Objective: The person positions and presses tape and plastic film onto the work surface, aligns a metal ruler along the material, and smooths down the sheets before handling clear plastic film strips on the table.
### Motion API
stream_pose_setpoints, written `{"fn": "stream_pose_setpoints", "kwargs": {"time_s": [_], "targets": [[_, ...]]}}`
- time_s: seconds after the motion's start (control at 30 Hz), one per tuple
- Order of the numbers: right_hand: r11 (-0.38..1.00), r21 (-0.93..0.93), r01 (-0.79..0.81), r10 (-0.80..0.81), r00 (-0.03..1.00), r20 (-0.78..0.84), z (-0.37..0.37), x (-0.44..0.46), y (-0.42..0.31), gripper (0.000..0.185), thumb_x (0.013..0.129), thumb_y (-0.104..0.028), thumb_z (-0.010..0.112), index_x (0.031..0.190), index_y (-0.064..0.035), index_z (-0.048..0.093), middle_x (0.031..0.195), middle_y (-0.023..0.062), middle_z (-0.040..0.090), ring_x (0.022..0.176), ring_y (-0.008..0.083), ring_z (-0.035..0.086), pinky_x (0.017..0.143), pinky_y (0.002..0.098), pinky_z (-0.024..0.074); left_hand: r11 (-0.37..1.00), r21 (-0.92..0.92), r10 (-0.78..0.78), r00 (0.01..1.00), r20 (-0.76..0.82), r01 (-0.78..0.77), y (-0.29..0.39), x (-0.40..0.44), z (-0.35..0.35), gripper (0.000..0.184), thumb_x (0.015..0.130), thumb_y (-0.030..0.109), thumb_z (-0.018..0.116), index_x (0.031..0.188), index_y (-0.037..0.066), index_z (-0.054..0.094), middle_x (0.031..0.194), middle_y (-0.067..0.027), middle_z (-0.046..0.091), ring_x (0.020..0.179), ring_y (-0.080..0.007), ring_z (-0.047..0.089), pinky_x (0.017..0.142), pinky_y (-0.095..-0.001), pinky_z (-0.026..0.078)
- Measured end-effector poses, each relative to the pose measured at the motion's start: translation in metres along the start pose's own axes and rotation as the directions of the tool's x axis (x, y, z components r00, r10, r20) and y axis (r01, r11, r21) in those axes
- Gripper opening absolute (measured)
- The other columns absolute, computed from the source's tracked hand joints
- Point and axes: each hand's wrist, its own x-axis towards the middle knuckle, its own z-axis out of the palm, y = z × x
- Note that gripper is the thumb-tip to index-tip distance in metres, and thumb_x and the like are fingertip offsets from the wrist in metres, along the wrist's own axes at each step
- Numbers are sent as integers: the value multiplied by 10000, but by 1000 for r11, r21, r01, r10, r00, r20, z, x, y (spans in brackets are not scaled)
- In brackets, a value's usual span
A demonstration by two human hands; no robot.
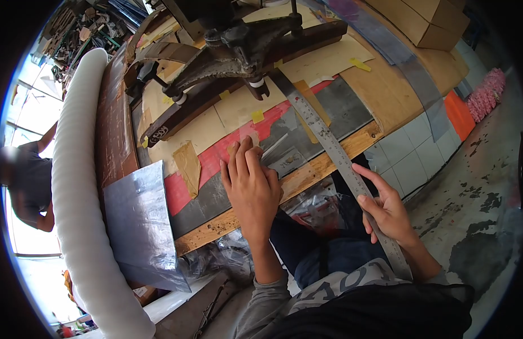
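Note:
A long metal ruler runs diagonally from under the black clamp frame down towards my body. My right hand is closed round its lower part, thumb and index finger along its edges. My left hand lies over the dark work surface with its back up and its fingers slightly apart. Near its fingertips are a clear plastic piece and a red strip. Whether anything lies under the left palm is hidden. Yellow tape sticks beside the red strip.
A heavy black metal frame stands over the table's far side. Clear plastic sheet and a white foam roll are at the left. A wooden edge borders the table. Another person is at far left; a cardboard box sits top right.

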Motion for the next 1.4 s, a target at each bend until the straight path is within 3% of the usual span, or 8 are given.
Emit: {"fn": "stream_pose_setpoints", "kwargs": {"time_s": [0.1,1.07,1.4], "targets": [[1000,2,-7,7,1000,15,-2,0,-1,522,978,-99,469,1471,-134,303,666,13,552,429,59,498,344,220,455,1000,-2,17,999,-35,-17,2,1,-1,272,806,18,490,1076,40,519,1287,-137,555,1242,-337,479,1059,-520,320],[1000,-1,16,-16,1000,11,-1,0,1,534,979,-108,474,1476,-105,280,600,2,512,391,70,484,320,229,445,1000,-11,25,999,-41,-26,1,0,0,296,795,11,490,1088,38,523,1290,-136,551,1247,-344,473,1068,-525,312],[1000,-5,3,-3,1000,24,-2,0,0,518,983,-112,465,1473,-140,300,631,-10,503,445,57,503,354,217,463,1000,0,14,1000,-25,-14,2,1,-1,289,797,15,493,1084,41,523,1284,-143,555,1244,-336,477,1064,-522,315]]}}
